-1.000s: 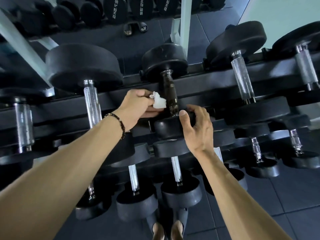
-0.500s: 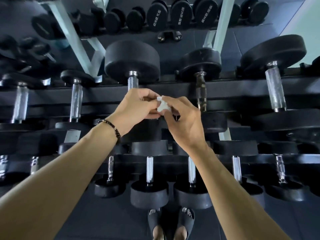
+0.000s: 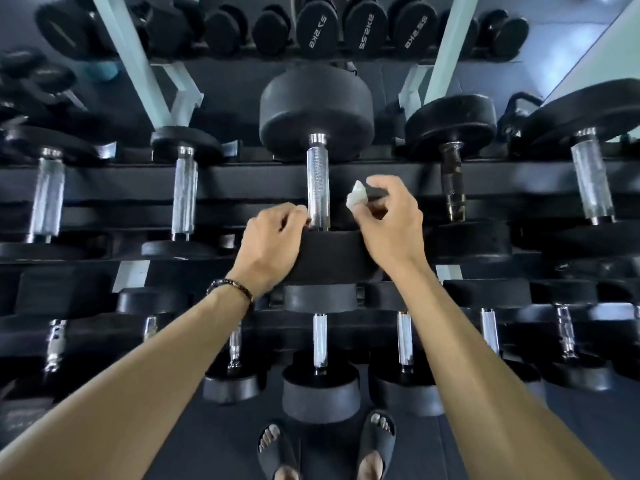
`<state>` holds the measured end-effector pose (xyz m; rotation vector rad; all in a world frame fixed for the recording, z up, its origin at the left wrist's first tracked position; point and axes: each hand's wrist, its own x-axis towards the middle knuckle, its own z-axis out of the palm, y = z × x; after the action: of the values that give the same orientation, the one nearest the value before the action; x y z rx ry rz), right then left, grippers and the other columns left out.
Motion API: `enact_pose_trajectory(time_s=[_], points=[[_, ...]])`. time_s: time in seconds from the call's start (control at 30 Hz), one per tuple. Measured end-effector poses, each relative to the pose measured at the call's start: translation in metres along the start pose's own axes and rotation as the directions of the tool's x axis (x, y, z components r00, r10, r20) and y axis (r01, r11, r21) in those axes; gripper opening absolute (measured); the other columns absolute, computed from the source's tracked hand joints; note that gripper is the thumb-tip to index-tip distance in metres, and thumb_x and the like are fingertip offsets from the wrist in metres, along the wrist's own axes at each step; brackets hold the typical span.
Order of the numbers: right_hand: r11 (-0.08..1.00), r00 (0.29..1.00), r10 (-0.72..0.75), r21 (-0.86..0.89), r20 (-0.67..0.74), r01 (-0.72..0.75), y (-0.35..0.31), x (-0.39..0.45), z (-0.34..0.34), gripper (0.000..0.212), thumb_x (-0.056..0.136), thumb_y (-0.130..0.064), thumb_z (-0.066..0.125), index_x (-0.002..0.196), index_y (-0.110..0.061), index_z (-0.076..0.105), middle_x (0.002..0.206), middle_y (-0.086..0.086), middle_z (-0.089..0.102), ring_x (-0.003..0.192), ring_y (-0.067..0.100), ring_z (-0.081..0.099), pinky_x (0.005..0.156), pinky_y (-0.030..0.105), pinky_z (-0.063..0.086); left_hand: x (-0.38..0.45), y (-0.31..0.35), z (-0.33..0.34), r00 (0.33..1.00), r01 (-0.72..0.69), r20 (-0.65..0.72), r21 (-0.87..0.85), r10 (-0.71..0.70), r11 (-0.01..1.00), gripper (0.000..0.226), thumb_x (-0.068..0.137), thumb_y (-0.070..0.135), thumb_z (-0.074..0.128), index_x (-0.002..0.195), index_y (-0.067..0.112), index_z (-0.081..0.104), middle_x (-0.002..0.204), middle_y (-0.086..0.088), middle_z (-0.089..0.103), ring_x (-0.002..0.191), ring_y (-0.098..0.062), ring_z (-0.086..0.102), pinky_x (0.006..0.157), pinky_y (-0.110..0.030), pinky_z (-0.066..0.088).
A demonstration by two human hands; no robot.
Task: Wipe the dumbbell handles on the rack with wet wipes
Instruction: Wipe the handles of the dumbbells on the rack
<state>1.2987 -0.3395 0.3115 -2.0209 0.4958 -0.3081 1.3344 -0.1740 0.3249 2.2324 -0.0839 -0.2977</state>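
Observation:
A large black dumbbell lies on the rack's upper tier, its knurled chrome handle (image 3: 318,183) running straight away from me. My left hand (image 3: 273,245) grips the near weight head (image 3: 332,258) at its left edge, fingers curled over the top beside the handle's base. My right hand (image 3: 389,225) pinches a small crumpled white wet wipe (image 3: 356,198) between thumb and fingers, just right of the handle and apart from it. A dark, worn handle (image 3: 453,181) belongs to the dumbbell one place to the right.
More dumbbells with chrome handles (image 3: 185,195) fill the upper tier on both sides. A lower tier (image 3: 320,344) holds smaller dumbbells. Pale green rack uprights (image 3: 446,53) rise behind. My sandalled feet (image 3: 375,445) stand on the dark floor mat.
The wipe has passed from my left hand to my right. The view has shifted left to the neighbouring chrome-handled dumbbell. My left hand now grips its near head.

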Motion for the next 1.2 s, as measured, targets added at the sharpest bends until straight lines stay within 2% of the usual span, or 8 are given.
enact_pose_trajectory(time_s=[0.17,0.27,0.43,0.53,0.73,0.93,1.1,1.2], points=[[1.000,1.000,-0.009,-0.024,-0.018,0.009,-0.018,0.035,0.015,0.007,0.093,-0.029,0.065,0.096,-0.025,0.069,0.083,-0.013,0.071,0.074,0.003,0.066,0.077,0.027,0.055,0.000,-0.007,0.003,0.995,-0.090,-0.056,-0.079,0.086,0.993,0.047,0.086,0.043,0.042,0.069,0.003,0.060,0.070,-0.014,0.063,0.073,-0.032,0.058,0.068,-0.049,0.047],[0.999,0.999,-0.027,-0.043,-0.034,0.025,-0.028,0.059,0.030,0.010,0.092,-0.027,0.066,0.091,-0.020,0.073,0.081,-0.015,0.071,0.076,0.003,0.066,0.084,0.029,0.055,0.003,-0.012,0.005,0.991,-0.118,-0.078,-0.103,0.111,0.988,0.043,0.086,0.038,0.043,0.066,0.004,0.060,0.066,-0.012,0.062,0.068,-0.031,0.058,0.064,-0.050,0.047],[0.999,0.998,-0.006,-0.032,-0.059,0.005,-0.032,0.084,0.049,0.018,0.088,-0.026,0.072,0.078,-0.012,0.076,0.071,-0.002,0.071,0.073,0.013,0.067,0.081,0.036,0.057,0.004,-0.016,0.006,0.989,-0.133,-0.083,-0.108,0.124,0.985,0.034,0.085,0.033,0.045,0.064,0.013,0.062,0.061,-0.001,0.062,0.065,-0.022,0.059,0.061,-0.046,0.048],[0.999,0.999,0.033,0.042,-0.022,-0.032,-0.029,0.090,0.047,0.019,0.086,-0.028,0.075,0.072,-0.014,0.076,0.069,-0.002,0.071,0.067,0.009,0.064,0.079,0.039,0.059,0.006,-0.018,0.007,0.989,-0.130,-0.085,-0.123,0.121,0.984,0.032,0.085,0.032,0.045,0.064,0.015,0.063,0.061,-0.001,0.063,0.063,-0.022,0.060,0.060,-0.045,0.049],[0.988,0.978,0.013,-0.150,0.210,0.019,-0.026,0.058,0.024,0.022,0.085,-0.030,0.077,0.066,-0.019,0.074,0.061,-0.012,0.069,0.063,-0.003,0.062,0.066,0.011,0.049,0.006,-0.020,0.008,0.989,-0.121,-0.102,-0.141,0.107,0.983,0.033,0.084,0.032,0.045,0.065,0.014,0.064,0.064,-0.001,0.065,0.066,-0.022,0.062,0.065,-0.046,0.049],[0.987,0.993,-0.105,-0.125,-0.060,0.096,-0.038,0.084,0.049,0.017,0.088,-0.029,0.072,0.077,-0.016,0.077,0.066,-0.013,0.069,0.072,0.013,0.067,0.079,0.030,0.055,0.005,-0.019,0.008,0.991,-0.101,-0.106,-0.162,0.085,0.982,0.032,0.083,0.030,0.044,0.067,0.015,0.067,0.067,0.001,0.068,0.069,-0.020,0.064,0.067,-0.044,0.051],[0.951,0.973,-0.134,-0.253,0.188,0.180,-0.024,0.048,0.025,0.029,0.089,-0.030,0.071,0.064,-0.015,0.072,0.063,-0.004,0.069,0.067,0.014,0.066,0.070,0.027,0.053,0.005,-0.021,0.008,0.989,-0.114,-0.110,-0.147,0.098,0.982,0.031,0.083,0.029,0.045,0.065,0.015,0.065,0.065,0.001,0.067,0.066,-0.019,0.062,0.066,-0.043,0.049],[0.962,0.963,-0.131,-0.202,0.235,0.181,-0.025,0.050,0.021,0.018,0.087,-0.023,0.075,0.071,-0.014,0.077,0.064,-0.011,0.069,0.069,0.002,0.066,0.068,0.010,0.049,0.004,-0.020,0.007,0.990,-0.107,-0.105,-0.147,0.093,0.983,0.030,0.083,0.028,0.044,0.065,0.017,0.065,0.066,0.002,0.067,0.066,-0.018,0.061,0.064,-0.042,0.049]])
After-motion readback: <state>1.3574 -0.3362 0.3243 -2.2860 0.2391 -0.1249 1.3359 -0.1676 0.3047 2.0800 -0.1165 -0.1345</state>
